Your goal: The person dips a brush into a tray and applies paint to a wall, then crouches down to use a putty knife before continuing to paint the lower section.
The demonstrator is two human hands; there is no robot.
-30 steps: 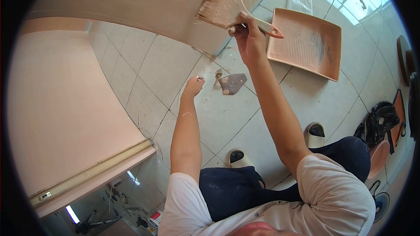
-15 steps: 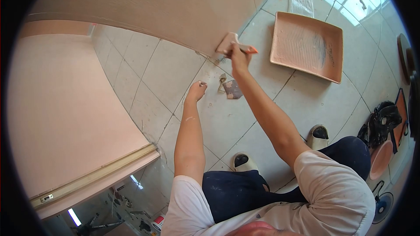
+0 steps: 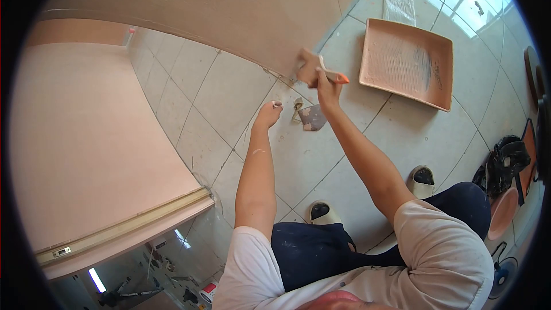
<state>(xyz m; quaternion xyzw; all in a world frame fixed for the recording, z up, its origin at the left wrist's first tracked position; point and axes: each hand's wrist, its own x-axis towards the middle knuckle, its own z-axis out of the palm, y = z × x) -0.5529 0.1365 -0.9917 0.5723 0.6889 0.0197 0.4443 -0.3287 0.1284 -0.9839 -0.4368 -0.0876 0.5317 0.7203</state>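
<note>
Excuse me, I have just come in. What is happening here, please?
A person holds a wide brush in the right hand, at the lower corner of a beige-pink panel. Blur hides whether the bristles touch it. The left hand hovers over the tiled floor with curled fingers; I cannot tell if it holds anything. A pink-coated tray rests on the floor, to the right of the brush.

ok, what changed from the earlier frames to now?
Right hand brought the brush back toward the body, to the wall's corner; same grip, nothing released. Paint tray, dark scrap and left hand stayed roughly put.
</note>
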